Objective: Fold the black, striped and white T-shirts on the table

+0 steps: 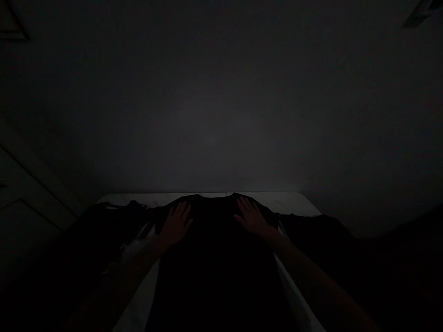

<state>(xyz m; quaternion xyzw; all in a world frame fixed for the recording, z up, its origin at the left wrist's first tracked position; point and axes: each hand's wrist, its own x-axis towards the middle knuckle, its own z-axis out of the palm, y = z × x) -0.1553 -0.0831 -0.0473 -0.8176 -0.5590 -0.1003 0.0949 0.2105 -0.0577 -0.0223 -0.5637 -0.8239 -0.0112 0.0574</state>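
Note:
The picture is very dark. A black T-shirt [218,258] lies spread on a pale, marble-like table [290,199], its neckline toward the far edge. My left hand [176,224] rests flat on the shirt's left shoulder area, fingers spread. On the right shoulder area lies my right hand [252,217], also flat with its fingers apart. Neither hand grips the cloth. The shirt's lower part runs out of view at the bottom.
Another dark garment [100,235] lies to the left, with a small shiny, clear item [133,249] beside my left forearm. More dark cloth [318,235] is on the right. A plain grey wall [221,115] rises behind the table.

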